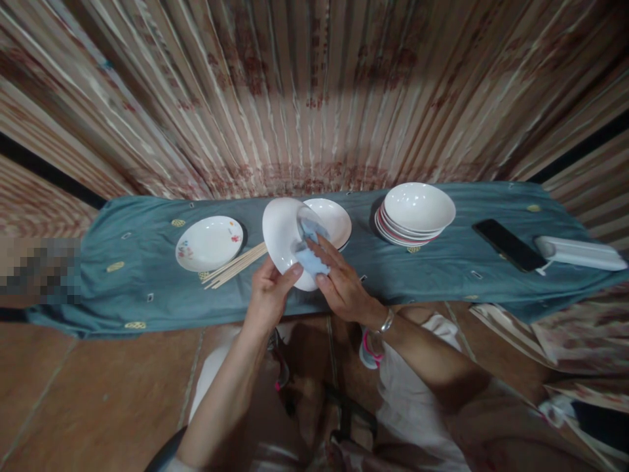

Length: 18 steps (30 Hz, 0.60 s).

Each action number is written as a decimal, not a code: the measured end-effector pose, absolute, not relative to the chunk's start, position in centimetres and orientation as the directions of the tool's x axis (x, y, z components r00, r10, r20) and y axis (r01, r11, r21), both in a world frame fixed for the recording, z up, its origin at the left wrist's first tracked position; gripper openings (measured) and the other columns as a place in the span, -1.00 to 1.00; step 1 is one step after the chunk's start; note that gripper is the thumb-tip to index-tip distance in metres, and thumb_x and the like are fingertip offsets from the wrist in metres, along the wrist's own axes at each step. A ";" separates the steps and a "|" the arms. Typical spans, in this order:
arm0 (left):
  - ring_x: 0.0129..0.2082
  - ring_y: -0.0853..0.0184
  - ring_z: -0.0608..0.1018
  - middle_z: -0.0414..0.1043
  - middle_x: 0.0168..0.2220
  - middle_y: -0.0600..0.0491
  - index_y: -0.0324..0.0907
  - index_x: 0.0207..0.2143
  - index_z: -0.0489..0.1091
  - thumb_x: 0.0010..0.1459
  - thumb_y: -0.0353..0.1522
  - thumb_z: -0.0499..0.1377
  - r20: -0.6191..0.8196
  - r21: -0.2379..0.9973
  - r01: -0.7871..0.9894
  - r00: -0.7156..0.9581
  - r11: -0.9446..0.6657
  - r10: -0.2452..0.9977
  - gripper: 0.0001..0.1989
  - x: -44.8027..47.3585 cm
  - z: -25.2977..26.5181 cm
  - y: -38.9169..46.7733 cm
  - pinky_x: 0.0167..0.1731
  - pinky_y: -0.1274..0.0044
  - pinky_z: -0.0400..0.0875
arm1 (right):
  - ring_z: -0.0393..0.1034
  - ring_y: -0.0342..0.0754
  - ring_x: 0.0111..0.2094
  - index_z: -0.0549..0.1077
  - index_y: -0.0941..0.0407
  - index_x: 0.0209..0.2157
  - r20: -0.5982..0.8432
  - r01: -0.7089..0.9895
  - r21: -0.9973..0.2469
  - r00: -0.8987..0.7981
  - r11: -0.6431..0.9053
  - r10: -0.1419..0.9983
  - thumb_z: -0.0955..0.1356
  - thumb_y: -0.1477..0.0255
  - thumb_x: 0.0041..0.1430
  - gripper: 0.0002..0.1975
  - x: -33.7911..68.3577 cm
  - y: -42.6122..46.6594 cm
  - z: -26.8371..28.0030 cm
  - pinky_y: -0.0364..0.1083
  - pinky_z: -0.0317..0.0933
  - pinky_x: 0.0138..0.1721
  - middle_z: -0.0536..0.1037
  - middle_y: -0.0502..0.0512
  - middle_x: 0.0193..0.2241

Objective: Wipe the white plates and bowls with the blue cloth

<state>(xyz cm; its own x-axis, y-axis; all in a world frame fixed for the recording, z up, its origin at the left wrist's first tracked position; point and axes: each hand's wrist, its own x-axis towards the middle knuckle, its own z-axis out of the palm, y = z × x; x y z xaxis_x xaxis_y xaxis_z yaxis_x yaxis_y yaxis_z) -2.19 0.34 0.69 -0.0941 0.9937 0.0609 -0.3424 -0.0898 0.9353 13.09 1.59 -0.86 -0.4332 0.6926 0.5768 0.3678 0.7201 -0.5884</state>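
My left hand (pixel 269 288) grips the lower edge of a tilted white bowl (pixel 280 226), thumb on the near side. A light blue cloth (pixel 313 261) is bunched in my right hand (pixel 346 285), whose fingers press it against the bowl. Just behind, partly covered by the held bowl, another white bowl (pixel 337 219) stands on the table. Left of my hands, several wooden chopsticks (pixel 236 267) lie beside a white plate (pixel 209 244) with a floral pattern. A stack of white bowls (pixel 419 206) stands to the right, some with red on the outside.
A teal patterned cloth (pixel 132 282) covers the long narrow table. At its right end lie a black phone (pixel 508 246) and a white elongated object (pixel 580 254). A pleated curtain (pixel 295 98) hangs directly behind the table.
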 end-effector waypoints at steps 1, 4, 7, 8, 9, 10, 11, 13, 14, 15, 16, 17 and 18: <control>-0.16 0.26 0.55 0.56 -0.17 0.00 -0.16 -0.19 0.49 -0.09 -0.33 0.34 0.069 0.937 -0.335 -0.086 -0.094 0.994 -0.66 -2.1 0.6 0.3 -0.12 0.48 0.42 | -0.18 0.00 0.32 -0.04 0.08 0.29 0.575 0.376 -0.586 -0.431 0.718 0.695 0.07 0.34 0.31 -0.47 13.1 1.6 -0.8 0.12 -0.12 0.31 0.08 0.11 0.28; -0.15 0.23 0.55 0.56 -0.17 0.00 -0.16 -0.18 0.50 -0.09 -0.33 0.34 0.080 0.945 -0.312 -0.068 -0.098 0.994 -0.65 -1.9 0.3 0.2 -0.11 0.46 0.41 | -0.24 0.04 0.33 -0.10 0.08 0.30 0.574 0.391 -0.579 -0.426 0.715 0.699 0.08 0.32 0.30 -0.44 13.1 1.7 -0.7 0.17 -0.16 0.30 -0.07 0.08 0.32; -0.18 0.23 0.55 0.56 -0.20 0.01 -0.16 -0.24 0.52 -0.08 -0.33 0.33 0.080 0.948 -0.308 -0.029 -0.085 0.996 -0.72 -1.7 0.2 0.0 -0.12 0.45 0.41 | -0.25 0.10 0.33 -0.05 0.04 0.29 0.574 0.394 -0.579 -0.424 0.713 0.701 0.12 0.29 0.29 -0.44 13.4 2.1 -0.3 0.22 -0.20 0.30 -0.10 0.04 0.33; -0.19 0.23 0.55 0.57 -0.21 0.02 -0.16 -0.25 0.52 -0.07 -0.34 0.33 0.082 0.948 -0.308 -0.009 -0.081 0.997 -0.74 -1.7 0.2 -0.1 -0.13 0.45 0.41 | -0.25 0.10 0.33 -0.03 0.02 0.28 0.576 0.393 -0.578 -0.425 0.715 0.699 0.13 0.28 0.28 -0.45 13.5 2.2 -0.2 0.22 -0.21 0.29 -0.09 0.03 0.33; -0.20 0.24 0.55 0.57 -0.22 0.02 -0.16 -0.26 0.52 -0.07 -0.34 0.33 0.086 0.949 -0.305 0.009 -0.080 0.996 -0.75 -1.7 0.1 -0.1 -0.13 0.45 0.41 | -0.24 0.10 0.33 -0.01 0.00 0.27 0.580 0.393 -0.574 -0.425 0.718 0.695 0.13 0.28 0.28 -0.45 13.6 2.4 0.0 0.22 -0.21 0.29 -0.07 0.02 0.32; -0.20 0.25 0.55 0.57 -0.22 0.03 -0.16 -0.26 0.52 -0.07 -0.35 0.33 0.091 0.950 -0.300 0.024 -0.080 0.996 -0.75 -1.6 0.2 -0.2 -0.14 0.46 0.41 | -0.23 0.10 0.33 0.00 0.00 0.27 0.585 0.394 -0.569 -0.424 0.722 0.692 0.13 0.28 0.28 -0.46 13.7 2.6 0.2 0.22 -0.21 0.29 -0.05 0.02 0.32; -0.21 0.25 0.55 0.56 -0.22 0.03 -0.16 -0.25 0.52 -0.07 -0.35 0.33 0.094 0.953 -0.293 0.036 -0.079 0.995 -0.75 -1.6 0.2 -0.2 -0.14 0.46 0.41 | -0.22 0.09 0.33 0.01 -0.01 0.27 0.589 0.395 -0.564 -0.423 0.725 0.689 0.13 0.28 0.28 -0.46 13.8 2.8 0.3 0.22 -0.20 0.29 -0.04 0.03 0.32; -0.21 0.25 0.54 0.56 -0.21 0.02 -0.18 -0.22 0.52 -0.07 -0.34 0.32 0.092 0.960 -0.268 0.055 -0.074 0.994 -0.71 -1.5 0.3 -0.3 -0.15 0.46 0.40 | -0.19 0.08 0.32 0.02 0.01 0.26 0.595 0.400 -0.559 -0.416 0.726 0.687 0.13 0.28 0.28 -0.47 14.0 3.1 0.5 0.22 -0.18 0.29 0.00 0.06 0.30; -0.20 0.24 0.54 0.56 -0.20 0.00 -0.20 -0.22 0.51 -0.07 -0.33 0.32 0.087 0.965 -0.252 0.063 -0.069 0.994 -0.70 -1.4 0.4 -0.4 -0.15 0.45 0.40 | -0.18 0.08 0.32 0.02 0.03 0.26 0.595 0.402 -0.560 -0.412 0.724 0.690 0.12 0.28 0.29 -0.47 14.2 3.3 0.6 0.22 -0.17 0.28 0.03 0.09 0.30; -0.20 0.23 0.53 0.55 -0.21 -0.01 -0.21 -0.22 0.51 -0.07 -0.32 0.32 0.081 0.970 -0.234 0.069 -0.063 0.994 -0.69 -1.3 0.5 -0.4 -0.15 0.45 0.40 | -0.17 0.08 0.32 0.02 0.05 0.26 0.595 0.404 -0.563 -0.407 0.721 0.693 0.11 0.27 0.29 -0.47 14.3 3.5 0.6 0.23 -0.16 0.28 0.05 0.11 0.29; -0.20 0.23 0.53 0.55 -0.21 -0.02 -0.22 -0.22 0.52 -0.07 -0.31 0.32 0.078 0.975 -0.216 0.076 -0.060 0.994 -0.69 -1.3 0.6 -0.5 -0.16 0.44 0.40 | -0.16 0.07 0.32 0.02 0.06 0.26 0.594 0.407 -0.569 -0.398 0.715 0.699 0.11 0.26 0.30 -0.47 14.5 3.7 0.5 0.22 -0.16 0.28 0.07 0.13 0.28; -0.21 0.22 0.53 0.55 -0.22 -0.02 -0.23 -0.24 0.52 -0.07 -0.30 0.32 0.078 0.978 -0.199 0.082 -0.060 0.994 -0.69 -1.2 0.8 -0.6 -0.17 0.44 0.40 | -0.16 0.06 0.32 0.02 0.07 0.26 0.592 0.412 -0.576 -0.385 0.706 0.708 0.10 0.25 0.30 -0.47 14.6 3.9 0.4 0.22 -0.16 0.28 0.09 0.13 0.27; -0.22 0.23 0.52 0.55 -0.23 -0.02 -0.24 -0.25 0.52 -0.07 -0.30 0.32 0.079 0.981 -0.184 0.086 -0.063 0.993 -0.70 -1.1 0.9 -0.6 -0.18 0.45 0.41 | -0.16 0.05 0.32 0.01 0.07 0.26 0.590 0.417 -0.585 -0.369 0.695 0.718 0.09 0.24 0.30 -0.48 14.8 4.1 0.3 0.21 -0.16 0.28 0.11 0.13 0.27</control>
